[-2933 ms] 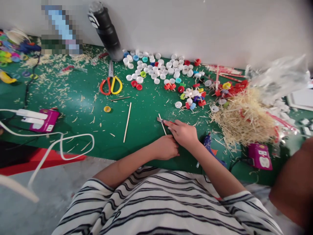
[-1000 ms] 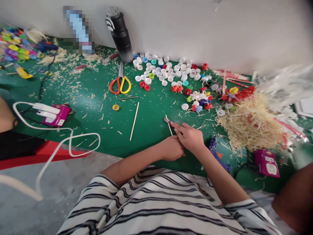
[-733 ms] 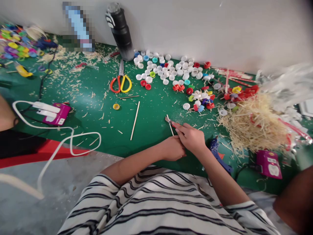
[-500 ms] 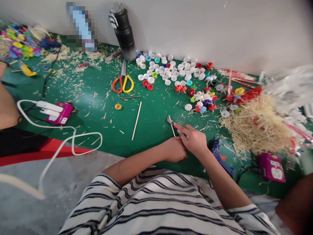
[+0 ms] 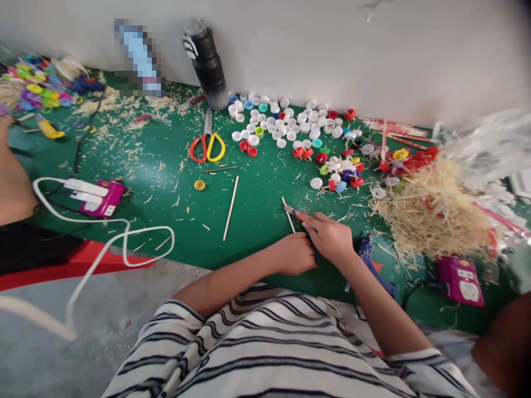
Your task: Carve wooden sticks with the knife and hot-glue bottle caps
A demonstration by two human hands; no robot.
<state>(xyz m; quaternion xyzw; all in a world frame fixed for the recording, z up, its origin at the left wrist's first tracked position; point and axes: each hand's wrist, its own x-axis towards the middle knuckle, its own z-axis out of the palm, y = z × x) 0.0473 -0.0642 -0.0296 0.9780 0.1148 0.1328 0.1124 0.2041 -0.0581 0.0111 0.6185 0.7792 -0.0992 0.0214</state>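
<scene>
My left hand [image 5: 295, 254] is closed around the lower end of a thin wooden stick [image 5: 291, 221], whose far end points up and away over the green table. Closed on a small red-handled knife [image 5: 297, 214] is my right hand [image 5: 331, 237], close beside the left one. The knife's blade lies against the stick a little below its far tip. Another bare stick [image 5: 230, 209] lies to the left of my hands. A blue glue gun [image 5: 369, 260] rests by my right forearm.
Red-and-yellow scissors [image 5: 207, 146], a yellow cap [image 5: 199, 184] and a black bottle [image 5: 209, 69] stand or lie farther back. White bottle caps [image 5: 305, 127] spread along the wall. A heap of shavings [image 5: 431, 221] is at right. Another person's arm [image 5: 14, 182] shows at left.
The head view has tilted slightly. The stick's far tip has shifted left, and the blade now sits lower along it, below the tip. Both hands stay closed in nearly the same place.
</scene>
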